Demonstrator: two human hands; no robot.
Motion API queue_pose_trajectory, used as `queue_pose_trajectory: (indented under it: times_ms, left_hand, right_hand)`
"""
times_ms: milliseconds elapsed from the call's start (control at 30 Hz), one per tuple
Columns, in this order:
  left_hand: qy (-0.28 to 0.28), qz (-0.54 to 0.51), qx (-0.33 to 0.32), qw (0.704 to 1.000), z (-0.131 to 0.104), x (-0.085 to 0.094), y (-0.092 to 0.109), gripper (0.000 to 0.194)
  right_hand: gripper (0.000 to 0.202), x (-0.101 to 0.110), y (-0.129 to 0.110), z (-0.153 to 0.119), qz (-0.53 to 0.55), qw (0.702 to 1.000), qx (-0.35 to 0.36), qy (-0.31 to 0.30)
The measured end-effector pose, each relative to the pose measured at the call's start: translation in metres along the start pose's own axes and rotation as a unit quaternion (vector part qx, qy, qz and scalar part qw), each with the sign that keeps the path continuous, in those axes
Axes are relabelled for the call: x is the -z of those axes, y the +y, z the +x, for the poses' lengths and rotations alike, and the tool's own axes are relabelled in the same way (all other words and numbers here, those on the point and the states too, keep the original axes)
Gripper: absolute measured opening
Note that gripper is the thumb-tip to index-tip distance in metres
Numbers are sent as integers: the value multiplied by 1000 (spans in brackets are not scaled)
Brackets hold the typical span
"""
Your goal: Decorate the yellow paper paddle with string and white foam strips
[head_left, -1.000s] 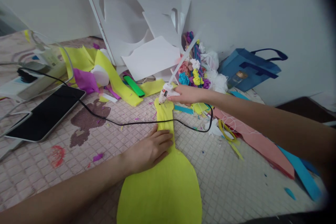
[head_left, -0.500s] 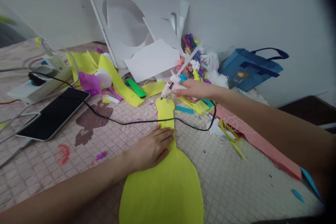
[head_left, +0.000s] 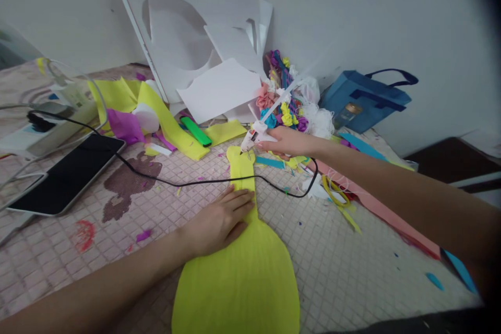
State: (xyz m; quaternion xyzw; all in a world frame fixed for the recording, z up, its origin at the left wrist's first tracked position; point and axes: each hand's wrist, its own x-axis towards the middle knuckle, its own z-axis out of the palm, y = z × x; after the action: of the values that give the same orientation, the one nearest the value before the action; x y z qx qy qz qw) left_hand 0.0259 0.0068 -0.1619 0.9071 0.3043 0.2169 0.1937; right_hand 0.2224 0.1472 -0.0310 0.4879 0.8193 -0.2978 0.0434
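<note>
Fingers, head view: those of the right hand [head_left: 287, 142] are wrapped around the body of a white glue gun [head_left: 255, 134]; those of the left hand [head_left: 221, 219] are extended, only slightly parted, and laid palm down across the neck of a yellow cutout [head_left: 238, 287]. Nothing is seen to be gripped by the left hand. The cutout is placed flat on the patterned tabletop [head_left: 332, 255], its rounded end nearest the viewer and cut off by the lower frame edge. The gun's nozzle is pointed down at the cutout's narrow far end; whether contact is made cannot be told. A pale glue stick [head_left: 279, 99] is seen projecting upward from the gun's rear. A black cord [head_left: 203, 182] is draped over the neck, between the two hands, and is led left past a dark-screened device [head_left: 70, 172] toward a power strip [head_left: 23, 138]. Beyond the cutout, a green tool [head_left: 197, 131] is seen beside yellow paper strips [head_left: 168, 122]. White sheets [head_left: 219, 91] are leaned near the wall, with coloured paper flowers [head_left: 287, 115] and a blue bag [head_left: 362, 102] seen to their right.
</note>
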Motion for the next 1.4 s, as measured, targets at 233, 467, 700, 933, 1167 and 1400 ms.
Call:
queue_pose_trajectory:
  times_ms: [233, 467, 700, 933, 1167, 1400]
  left_hand:
    - [-10, 9, 1, 1000, 0, 0, -1, 40]
    - [-5, 9, 1, 1000, -1, -1, -2, 40]
    - [-2, -1, -1, 1000, 0, -1, -1, 40]
    - [8, -10, -3, 1000, -1, -2, -2, 40]
    - [-2, -1, 0, 1000, 0, 0, -1, 40]
    - [9, -12, -3, 1000, 0, -2, -2, 40]
  right_hand:
    - [32, -2, 0, 2, -12, 1000, -7, -3]
    - [31, -2, 1, 6, -22, 1000, 8, -5]
    - [32, 0, 2, 7, -36, 999, 3, -13]
    - [32, -2, 5, 8, -29, 999, 13, -12]
    - [33, -2, 6, 10, -15, 999, 18, -24]
    - [33, 0, 1, 11, -65, 997, 20, -21]
